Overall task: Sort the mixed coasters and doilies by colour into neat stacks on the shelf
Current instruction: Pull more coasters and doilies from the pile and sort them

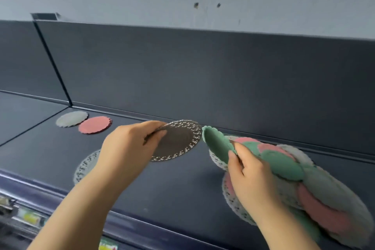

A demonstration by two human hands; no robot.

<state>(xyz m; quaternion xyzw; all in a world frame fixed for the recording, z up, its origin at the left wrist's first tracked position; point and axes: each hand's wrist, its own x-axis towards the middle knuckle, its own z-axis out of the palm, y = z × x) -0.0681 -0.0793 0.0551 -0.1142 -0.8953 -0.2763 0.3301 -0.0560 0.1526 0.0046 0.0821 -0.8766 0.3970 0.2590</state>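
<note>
1. The lacy silver-grey doily (178, 142) hung just above the shelf (172, 189). The left hand (129, 148) pinched it at its left rim, thumb on top and fingers curled beneath.
2. Just to its right, the right hand (249, 174) pinched the near edge of a green coaster (217, 140). The coaster was tipped up on edge, and its lower part met the mixed pile (316, 184).
3. That pile of green, pink and white lace pieces lay fanned out and overlapping along the right side of the shelf, unsorted.
4. Near the back left corner a grey coaster (72, 118) and a pink coaster (95, 125) lay side by side, almost touching. A white doily (85, 165) lay flat near the front edge, partly hidden under the left forearm. Blur made it hard to tell whether each was a single piece or a thin stack.
5. The step in hand seemed to be placing both held pieces.
   - The silver-grey doily looked thin and floppy, so it would go best carried level and lowered flat.
   - Its rim should be squared over any matching piece before the pinch is let go.
6. The green coaster would need lifting clear of the pile first, so that it did not drag its neighbours along.
7. A green spot set well apart from the pink one would keep the colours separate.
</note>
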